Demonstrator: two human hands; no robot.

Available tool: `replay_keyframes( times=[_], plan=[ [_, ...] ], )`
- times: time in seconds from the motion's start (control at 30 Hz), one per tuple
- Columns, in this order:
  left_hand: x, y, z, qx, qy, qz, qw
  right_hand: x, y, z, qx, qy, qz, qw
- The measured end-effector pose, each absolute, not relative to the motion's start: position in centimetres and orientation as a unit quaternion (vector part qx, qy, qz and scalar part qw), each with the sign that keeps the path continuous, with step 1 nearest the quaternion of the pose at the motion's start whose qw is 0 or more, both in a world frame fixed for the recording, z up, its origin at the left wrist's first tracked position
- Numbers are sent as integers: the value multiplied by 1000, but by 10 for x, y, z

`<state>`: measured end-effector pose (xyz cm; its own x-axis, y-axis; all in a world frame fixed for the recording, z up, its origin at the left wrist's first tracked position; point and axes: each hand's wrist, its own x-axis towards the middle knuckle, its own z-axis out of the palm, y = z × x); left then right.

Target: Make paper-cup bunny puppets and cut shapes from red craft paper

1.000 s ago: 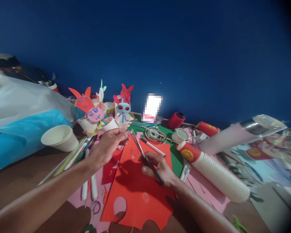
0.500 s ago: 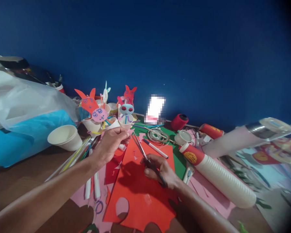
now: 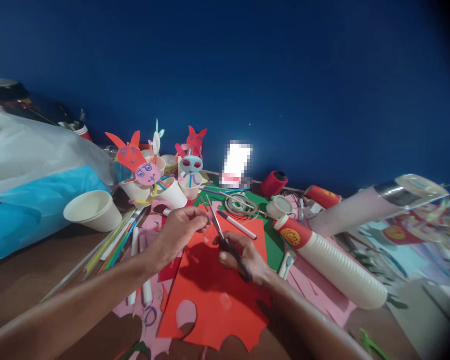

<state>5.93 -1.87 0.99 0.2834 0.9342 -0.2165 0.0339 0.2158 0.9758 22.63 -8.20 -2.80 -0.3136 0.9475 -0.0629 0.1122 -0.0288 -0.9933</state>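
My right hand (image 3: 238, 254) is wrapped round the dark handles of a pair of scissors (image 3: 216, 221), whose blades point up and away and stand slightly apart. Close to the left of the blades, my left hand (image 3: 185, 225) pinches a small pink paper piece (image 3: 209, 218), mostly hidden by the fingers. Both hands are above an orange-red paper sheet (image 3: 213, 305) with an oval hole and a scalloped near edge. A marker (image 3: 240, 226) lies across the sheet's far part, beyond my right hand.
Paper puppets (image 3: 148, 174) stand in cups at the back left. A white cup (image 3: 93, 211) and colored sticks (image 3: 114, 240) lie left. To the right are stacked paper cups (image 3: 337, 270), a cutter (image 3: 287, 265) and red thread (image 3: 274, 183). A blue wall (image 3: 225, 75) rises behind.
My left hand has moved slightly nearer and lower with the pink piece, now beside the blades. The whole view has shifted a little, moving things slightly left and up.
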Motion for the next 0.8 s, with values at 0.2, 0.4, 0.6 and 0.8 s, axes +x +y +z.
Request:
replay_keyframes(
  times=[0.2,0.4,0.6,0.8],
  plan=[
    [64,-25,14,507,472,369,619,227,-82,-28,-441,-599,553,375],
    [64,-26,15,521,473,372,605,228,-82,-30,-438,-613,547,365],
    [64,-27,11,524,475,371,601,226,-81,-28,-437,-621,542,360],
    [63,-27,3,543,468,364,595,226,-81,-28,-425,-623,549,361]
  ],
)
